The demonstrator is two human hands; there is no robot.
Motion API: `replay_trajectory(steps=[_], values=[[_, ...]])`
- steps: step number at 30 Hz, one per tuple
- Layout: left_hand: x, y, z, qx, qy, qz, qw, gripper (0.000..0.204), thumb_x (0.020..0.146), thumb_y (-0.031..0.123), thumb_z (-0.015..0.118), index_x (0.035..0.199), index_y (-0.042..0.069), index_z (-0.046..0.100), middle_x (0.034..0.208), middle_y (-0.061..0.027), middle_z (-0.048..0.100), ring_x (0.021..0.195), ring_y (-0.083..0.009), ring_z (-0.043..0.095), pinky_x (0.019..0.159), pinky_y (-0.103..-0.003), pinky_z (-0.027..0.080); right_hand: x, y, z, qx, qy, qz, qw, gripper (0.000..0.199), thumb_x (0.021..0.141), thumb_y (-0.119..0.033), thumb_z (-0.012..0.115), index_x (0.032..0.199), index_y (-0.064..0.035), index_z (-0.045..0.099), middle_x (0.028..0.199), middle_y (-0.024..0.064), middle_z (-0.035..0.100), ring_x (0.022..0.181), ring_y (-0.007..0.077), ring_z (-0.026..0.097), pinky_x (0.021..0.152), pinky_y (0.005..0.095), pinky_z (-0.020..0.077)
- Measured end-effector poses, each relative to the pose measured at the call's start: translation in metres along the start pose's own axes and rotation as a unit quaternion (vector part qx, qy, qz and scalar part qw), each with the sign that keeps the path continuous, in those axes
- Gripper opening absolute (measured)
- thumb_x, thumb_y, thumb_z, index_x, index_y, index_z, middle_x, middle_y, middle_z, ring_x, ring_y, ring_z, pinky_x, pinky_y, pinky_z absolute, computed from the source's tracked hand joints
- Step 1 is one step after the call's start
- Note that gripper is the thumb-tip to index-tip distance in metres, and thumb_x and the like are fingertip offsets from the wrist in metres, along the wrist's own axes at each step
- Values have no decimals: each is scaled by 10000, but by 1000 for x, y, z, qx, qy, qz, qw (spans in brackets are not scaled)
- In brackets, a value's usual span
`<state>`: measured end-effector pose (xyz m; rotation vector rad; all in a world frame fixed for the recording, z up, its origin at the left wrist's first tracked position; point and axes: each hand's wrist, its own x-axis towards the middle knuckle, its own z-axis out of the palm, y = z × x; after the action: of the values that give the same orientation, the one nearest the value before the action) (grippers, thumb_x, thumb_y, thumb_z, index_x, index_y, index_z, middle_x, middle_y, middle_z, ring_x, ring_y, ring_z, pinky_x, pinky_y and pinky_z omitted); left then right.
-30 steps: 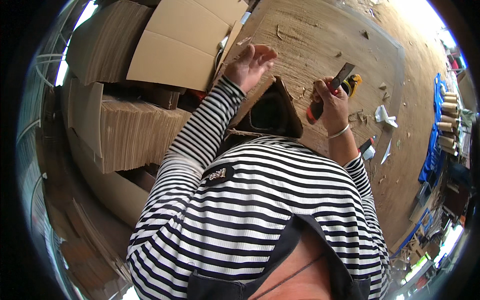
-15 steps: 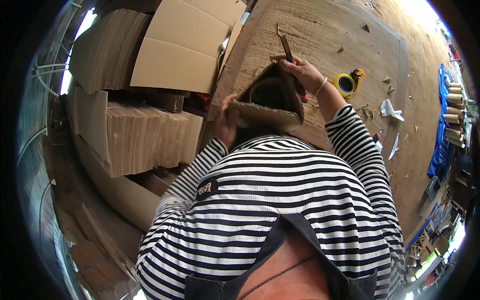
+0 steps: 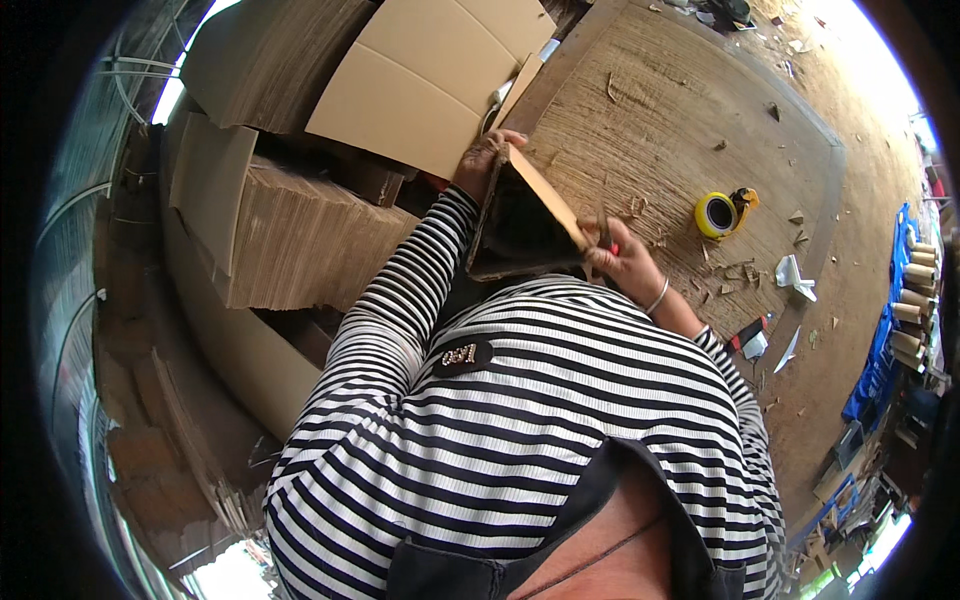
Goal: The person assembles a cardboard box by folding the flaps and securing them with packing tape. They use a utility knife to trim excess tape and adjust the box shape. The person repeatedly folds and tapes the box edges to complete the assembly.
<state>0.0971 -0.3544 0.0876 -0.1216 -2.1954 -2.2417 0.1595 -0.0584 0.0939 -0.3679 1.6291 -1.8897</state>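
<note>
I see the left hand (image 3: pixel 483 160) gripping the far top corner of a small open cardboard box (image 3: pixel 520 225), held up over the near edge of the worktop (image 3: pixel 680 120). The right hand (image 3: pixel 622 262) clasps the box's near side, fingers closed. A yellow tape roll (image 3: pixel 716 214) lies apart on the worktop.

Left hand (image 3: pixel 482 160), right hand (image 3: pixel 622 262) hold cardboard piece (image 3: pixel 525 215); tape roll (image 3: pixel 716 214) beside.
</note>
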Motion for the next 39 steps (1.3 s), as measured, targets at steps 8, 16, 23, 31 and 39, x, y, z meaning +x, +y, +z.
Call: replay_trajectory(steps=[8,16,23,31,39], values=[[19,45,19,-74,-219,2,973,342,868,294,592,1104,48,584,1205,-106,523,1172,-219,447,1052,-376,278,-4,13,-18,76,145,87,983,315,903,-146,584,1185,-15,537,816,-27,548,694,63,505,615,216,440],[72,39,-5,-16,-312,-21,950,281,844,260,585,1052,72,597,1141,-73,520,1144,-221,439,1045,-362,278,35,-4,-22,-3,198,89,976,223,892,-90,534,1103,-24,507,817,11,527,648,86,501,571,231,438],[107,19,-23,-72,-369,-22,926,342,782,235,639,1075,63,606,1090,-46,570,1068,-161,500,994,-321,353,85,-31,-14,-86,225,65,968,198,920,-150,528,1102,-70,530,787,22,540,594,88,509,535,246,452],[120,-7,-9,-102,-264,-79,956,129,912,72,567,1029,53,618,928,7,619,882,-87,567,823,-237,474,112,-41,-16,-446,281,1,850,264,843,-189,600,1088,-99,564,878,121,637,819,275,625,685,370,486],[129,-27,-5,-197,-284,-113,931,142,912,107,577,1039,47,601,980,-1,615,916,-92,568,850,-246,477,148,-90,-1,-658,255,-67,705,174,871,-223,551,1033,-175,590,903,86,613,852,305,611,696,413,502]])
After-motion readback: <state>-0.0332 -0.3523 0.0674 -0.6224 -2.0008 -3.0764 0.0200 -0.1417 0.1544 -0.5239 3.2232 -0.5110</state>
